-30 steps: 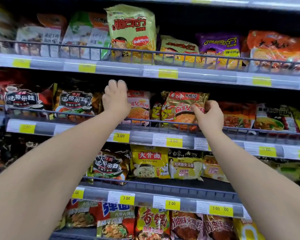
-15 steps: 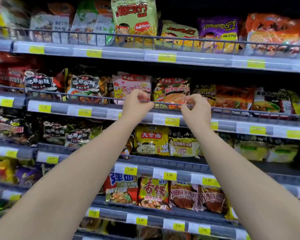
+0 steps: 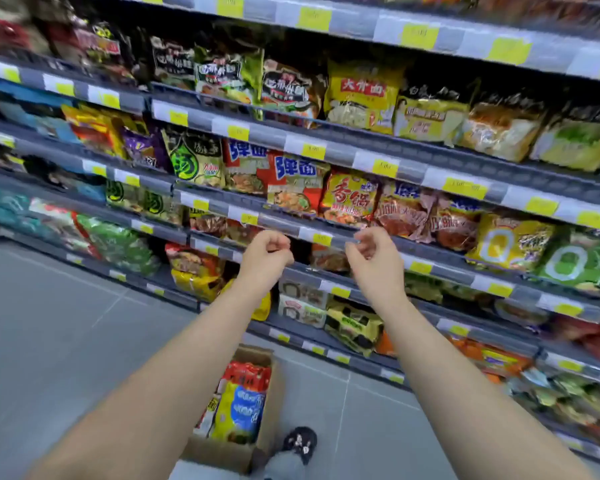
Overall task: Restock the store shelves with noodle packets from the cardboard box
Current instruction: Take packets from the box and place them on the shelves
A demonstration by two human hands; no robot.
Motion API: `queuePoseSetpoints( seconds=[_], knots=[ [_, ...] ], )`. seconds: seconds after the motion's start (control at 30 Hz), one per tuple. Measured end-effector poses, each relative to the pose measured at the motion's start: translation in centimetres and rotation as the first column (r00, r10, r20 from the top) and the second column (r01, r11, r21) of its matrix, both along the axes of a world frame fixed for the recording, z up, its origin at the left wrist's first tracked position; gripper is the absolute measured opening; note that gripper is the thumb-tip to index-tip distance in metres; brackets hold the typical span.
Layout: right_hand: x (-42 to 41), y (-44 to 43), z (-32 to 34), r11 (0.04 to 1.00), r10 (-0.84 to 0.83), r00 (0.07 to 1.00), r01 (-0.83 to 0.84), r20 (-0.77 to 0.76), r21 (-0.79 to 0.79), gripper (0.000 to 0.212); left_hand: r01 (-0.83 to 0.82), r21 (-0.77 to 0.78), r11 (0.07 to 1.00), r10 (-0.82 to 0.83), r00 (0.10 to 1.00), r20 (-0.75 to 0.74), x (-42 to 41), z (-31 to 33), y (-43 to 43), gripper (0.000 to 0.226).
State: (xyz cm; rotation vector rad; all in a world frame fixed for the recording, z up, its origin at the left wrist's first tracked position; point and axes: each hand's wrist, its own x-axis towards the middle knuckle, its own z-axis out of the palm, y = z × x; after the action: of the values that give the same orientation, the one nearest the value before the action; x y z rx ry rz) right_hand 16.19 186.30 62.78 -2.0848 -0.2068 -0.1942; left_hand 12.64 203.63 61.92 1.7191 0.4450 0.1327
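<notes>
Aisle, noodle section. A person stands facing the shelves (image 3: 293,232), both bare arms out at mid height.

Left hand (image 3: 269,252): fingers loosely curled, thumb close to forefinger, nothing in it. Right hand (image 3: 369,252): much the same, loosely curled, empty. The two hang near each other just in front of a shelf rail. As far as I can tell, neither touches it.

Cardboard box (image 3: 219,457): on the grey floor (image 3: 49,341), below and between the forearms, near the foot of the shelving. Its top is open. Noodle packets (image 3: 241,407) stand on edge inside, red at the far end, yellow-and-blue nearer. A dark shoe (image 3: 300,441) sits just beside the box's right corner.

Step in hand, as I judge it: going down to the box for the next packets. To do it well:
- Bend at the knees.
- Come in from above with both hands.
- Take packets by their flat faces rather than the crimped seams, lightly, so the noodle block inside isn't crushed.
- Check the printed face against the rows before lifting. Which row is short I cannot tell from here.
- Set each packet upright behind the rail, label outward.
</notes>
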Motion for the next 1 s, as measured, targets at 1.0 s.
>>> queuePoseSetpoints(
  seconds=[1.0],
  knots=[
    [-9.3,22.4,-44.8,0.958,-0.272,0.631,0.108,-0.727,-0.264,0.031,0.063,0.122,0.991,0.041,0.711,-0.702,-4.9,-43.7,28.7,0.025]
  ],
)
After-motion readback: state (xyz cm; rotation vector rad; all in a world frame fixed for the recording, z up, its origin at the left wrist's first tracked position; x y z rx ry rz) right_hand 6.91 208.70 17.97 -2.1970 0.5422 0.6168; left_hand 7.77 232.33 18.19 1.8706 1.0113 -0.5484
